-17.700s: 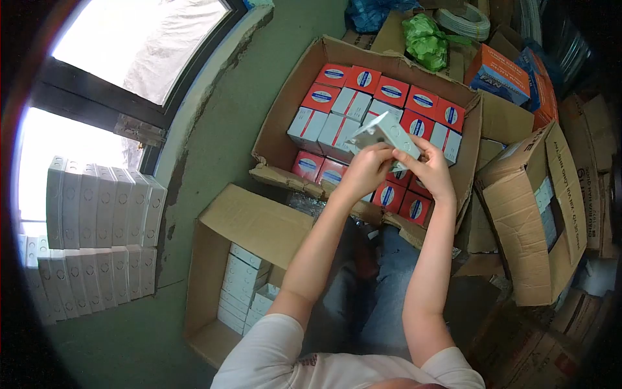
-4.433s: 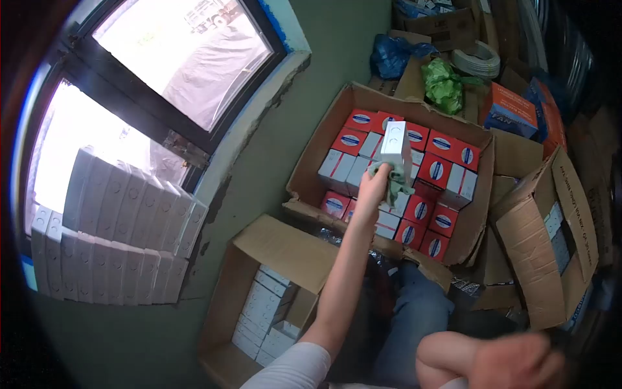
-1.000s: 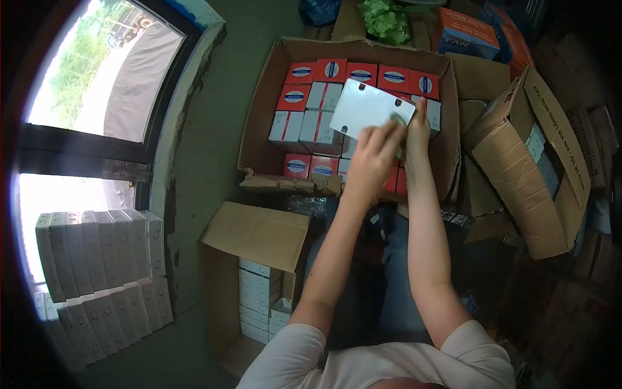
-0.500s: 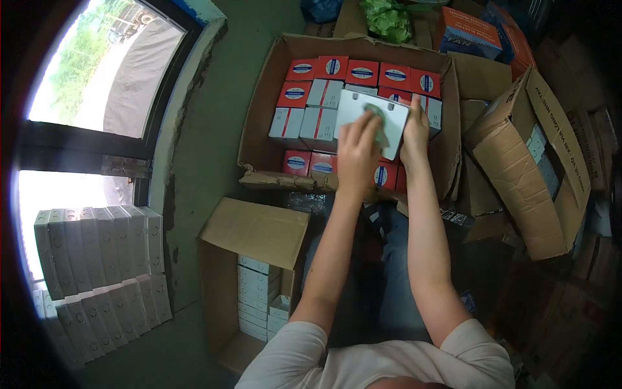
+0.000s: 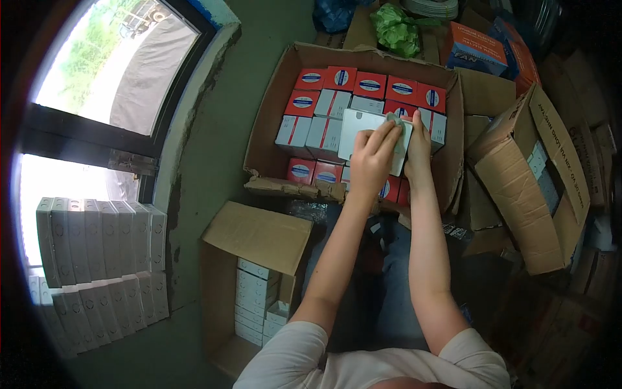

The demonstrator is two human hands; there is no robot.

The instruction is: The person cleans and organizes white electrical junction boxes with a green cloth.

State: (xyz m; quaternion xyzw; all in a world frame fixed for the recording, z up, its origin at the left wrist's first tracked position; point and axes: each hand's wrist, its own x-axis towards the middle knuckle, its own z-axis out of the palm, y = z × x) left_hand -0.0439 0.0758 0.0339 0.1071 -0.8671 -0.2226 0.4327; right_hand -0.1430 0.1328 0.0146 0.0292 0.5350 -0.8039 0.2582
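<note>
A white rectangular box or panel (image 5: 353, 128) with small slots near its edge is held over the large open carton (image 5: 259, 152). My right hand (image 5: 418, 146) grips it along the right edge, thumb upward. My left hand (image 5: 371, 159) is closed on a small greyish-green cloth (image 5: 394, 120) and presses it against the white face near the upper right corner. Below lie rows of small red-and-white boxes (image 5: 303, 102) packed in the carton, partly hidden by my hands and the panel.
An open carton (image 5: 259, 223) with stacked white boxes (image 5: 251, 288) stands lower left. Grey-white boxes (image 5: 103, 240) are piled by the window. Another tilted carton (image 5: 518, 188) is at right. Behind are a green plastic bag (image 5: 396, 31) and an orange-blue fan box (image 5: 478, 48).
My left hand has moved the cloth from the middle of the white face toward its upper right corner. The view has shifted slightly, and my right hand keeps its grip.
</note>
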